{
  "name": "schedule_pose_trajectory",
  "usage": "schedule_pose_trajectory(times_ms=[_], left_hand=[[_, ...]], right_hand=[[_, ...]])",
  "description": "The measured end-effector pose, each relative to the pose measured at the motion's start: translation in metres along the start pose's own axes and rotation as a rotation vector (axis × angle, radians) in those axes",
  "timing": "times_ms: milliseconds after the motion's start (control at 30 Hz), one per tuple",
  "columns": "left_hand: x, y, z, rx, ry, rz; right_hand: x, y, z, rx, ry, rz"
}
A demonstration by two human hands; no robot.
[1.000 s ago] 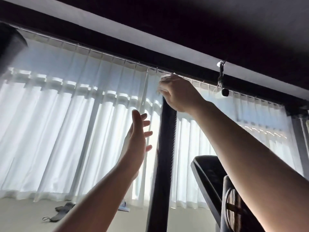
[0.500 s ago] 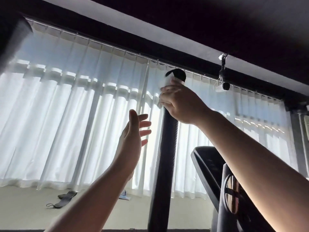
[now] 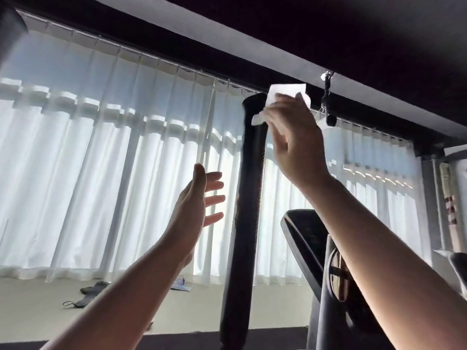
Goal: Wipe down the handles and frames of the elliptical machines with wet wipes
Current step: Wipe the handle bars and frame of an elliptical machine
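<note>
A tall black elliptical handle rises up the middle of the view. My right hand is raised beside its top, just to the right, and pinches a white wet wipe that sticks up above the fingers. My left hand hovers to the left of the handle at mid height, fingers straight and spread, touching nothing. The machine's dark console sits at lower right, partly hidden behind my right forearm.
White sheer curtains cover the window behind. A small camera hangs from the dark ceiling beam at the upper right. A dark strap and a small packet lie on the beige floor.
My right hand has come off the top of the handle and shifted to its right, the wipe now standing free above the fingers. My left hand has stayed open beside the handle.
</note>
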State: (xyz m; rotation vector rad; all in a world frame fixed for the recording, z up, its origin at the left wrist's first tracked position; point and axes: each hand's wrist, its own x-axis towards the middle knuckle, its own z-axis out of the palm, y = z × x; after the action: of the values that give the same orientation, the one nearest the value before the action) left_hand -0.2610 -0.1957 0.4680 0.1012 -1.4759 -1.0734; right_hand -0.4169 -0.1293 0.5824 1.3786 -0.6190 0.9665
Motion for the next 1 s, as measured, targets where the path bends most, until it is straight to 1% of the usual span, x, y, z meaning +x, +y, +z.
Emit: schedule_pose_trajectory(times_ms=[33,67,167,200,267,333,367,467,600,833,933,1000], left_hand=[[-0.002,-0.001,0.002,0.015,-0.022,-0.025],[-0.005,-0.004,0.005,0.043,-0.041,-0.053],[-0.012,-0.011,0.008,0.092,-0.042,-0.133],[-0.014,-0.013,0.007,0.094,-0.041,-0.158],[-0.02,-0.017,0.002,0.108,-0.048,-0.178],[-0.026,-0.021,-0.003,0.124,-0.059,-0.182],[-0.03,-0.023,-0.005,0.128,-0.068,-0.183],[-0.045,-0.034,-0.008,0.127,-0.084,-0.186],[-0.066,-0.052,-0.013,0.123,-0.084,-0.22],[-0.112,-0.088,-0.02,0.131,-0.084,-0.246],[-0.124,-0.101,-0.027,0.117,-0.01,-0.227],[-0.134,-0.108,-0.032,0.109,0.009,-0.244]], right_hand=[[0.011,0.011,0.007,-0.029,0.037,0.08],[0.016,0.018,0.016,-0.018,0.033,0.155],[-0.003,0.009,0.042,0.195,-0.055,0.306],[-0.018,0.001,0.047,0.265,-0.065,0.336],[-0.052,-0.019,0.046,0.371,-0.027,0.358],[-0.085,-0.04,0.043,0.424,0.036,0.34],[-0.101,-0.051,0.039,0.446,0.043,0.36],[-0.15,-0.089,0.026,0.505,-0.028,0.458],[-0.209,-0.129,0.014,0.488,-0.082,0.486],[-0.286,-0.193,-0.003,0.325,-0.173,0.534],[-0.312,-0.219,-0.01,0.3,-0.226,0.58],[-0.324,-0.235,-0.014,0.304,-0.243,0.629]])
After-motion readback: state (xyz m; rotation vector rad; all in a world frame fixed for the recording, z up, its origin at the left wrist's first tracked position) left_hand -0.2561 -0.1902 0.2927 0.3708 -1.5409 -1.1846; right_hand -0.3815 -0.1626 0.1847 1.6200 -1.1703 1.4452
